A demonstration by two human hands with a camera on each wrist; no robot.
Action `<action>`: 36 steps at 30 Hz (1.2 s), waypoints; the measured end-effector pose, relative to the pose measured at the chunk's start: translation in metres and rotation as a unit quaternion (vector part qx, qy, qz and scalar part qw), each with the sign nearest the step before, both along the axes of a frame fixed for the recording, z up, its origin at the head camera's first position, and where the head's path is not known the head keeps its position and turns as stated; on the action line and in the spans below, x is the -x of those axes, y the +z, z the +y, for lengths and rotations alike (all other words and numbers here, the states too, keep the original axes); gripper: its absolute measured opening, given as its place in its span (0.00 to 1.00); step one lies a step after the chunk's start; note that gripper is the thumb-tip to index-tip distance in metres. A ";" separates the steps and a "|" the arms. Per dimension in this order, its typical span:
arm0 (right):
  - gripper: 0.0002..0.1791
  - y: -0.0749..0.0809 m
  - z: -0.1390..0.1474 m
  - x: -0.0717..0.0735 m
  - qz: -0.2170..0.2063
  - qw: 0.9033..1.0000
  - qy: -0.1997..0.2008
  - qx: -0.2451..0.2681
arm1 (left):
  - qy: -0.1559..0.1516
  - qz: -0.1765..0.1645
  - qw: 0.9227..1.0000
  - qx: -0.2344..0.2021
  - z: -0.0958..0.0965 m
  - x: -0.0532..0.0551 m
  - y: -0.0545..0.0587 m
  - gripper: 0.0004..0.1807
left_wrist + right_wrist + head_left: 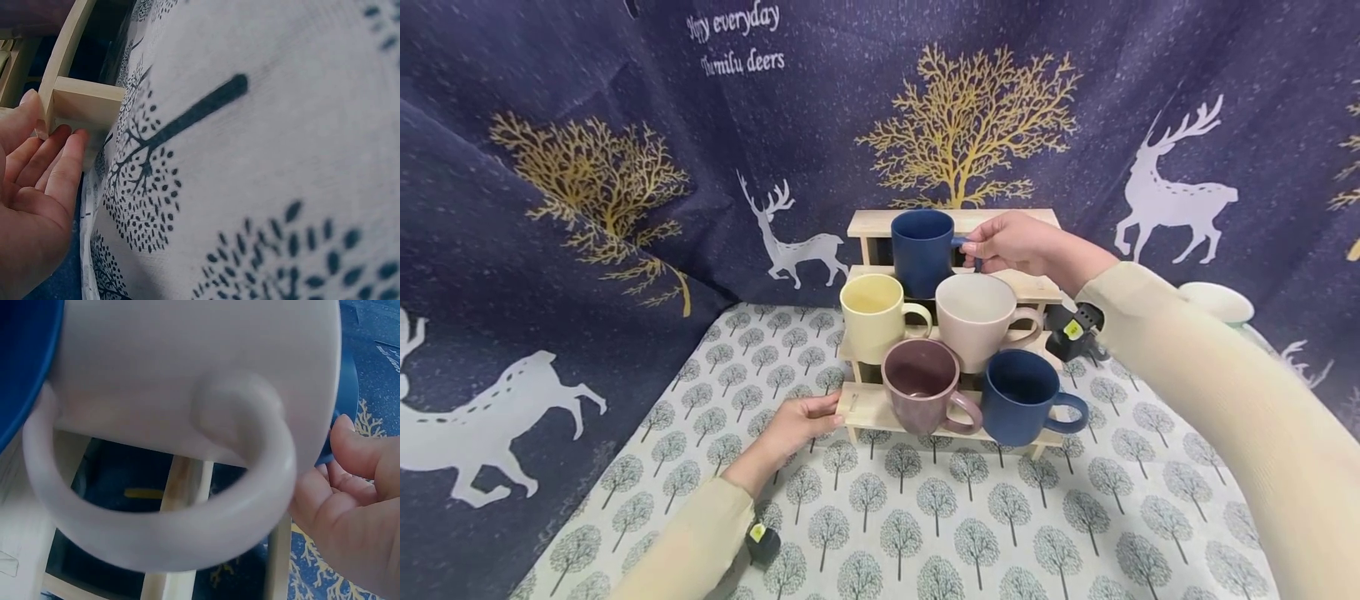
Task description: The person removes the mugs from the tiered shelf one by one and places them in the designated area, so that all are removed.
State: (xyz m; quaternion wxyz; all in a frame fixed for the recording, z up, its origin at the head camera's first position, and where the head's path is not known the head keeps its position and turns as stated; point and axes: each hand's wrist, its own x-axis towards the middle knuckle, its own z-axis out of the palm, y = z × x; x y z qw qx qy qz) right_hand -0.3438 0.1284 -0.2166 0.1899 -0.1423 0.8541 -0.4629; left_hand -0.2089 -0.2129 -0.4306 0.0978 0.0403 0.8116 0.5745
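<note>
A stepped wooden rack [868,408] bears several mugs. Up at its higher steps, my right hand [1011,240] pinches the handle of a dark blue mug [922,257], which stands upright. In the right wrist view that mug is mostly hidden behind the pale pink mug [200,369], whose handle is close to the camera. Low on the left, my left hand [797,423] holds the end of the rack's front step. The left wrist view shows the thumb on top of the wood and the fingers [62,172] beneath it.
On the lower steps stand a yellow mug [872,321], a purple mug [922,387] and a second blue mug [1021,400], close together. A pale cup [1221,302] shows behind my right sleeve. Deer-patterned dark fabric [820,150] hangs behind the tree-print tablecloth [955,517].
</note>
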 end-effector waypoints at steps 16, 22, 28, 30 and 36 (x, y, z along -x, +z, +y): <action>0.14 -0.002 0.004 -0.002 0.002 1.000 -0.009 0.021 | 0.007 -0.007 1.000 0.006 0.003 0.000 -0.004 0.30; 0.13 0.006 0.007 0.001 0.003 1.000 0.000 0.031 | 0.001 -0.003 1.000 0.006 0.003 0.000 -0.003 0.30; 0.10 0.014 0.011 0.001 0.010 0.999 0.009 0.036 | 0.003 -0.001 1.000 0.002 0.001 0.000 -0.003 0.30; 0.11 0.016 0.013 0.002 0.012 0.999 0.008 0.039 | 0.008 -0.003 1.000 0.004 0.001 0.000 -0.003 0.30; 0.13 0.027 0.023 0.004 0.011 0.998 0.017 0.055 | 0.016 -0.006 1.000 0.005 0.000 0.000 -0.004 0.30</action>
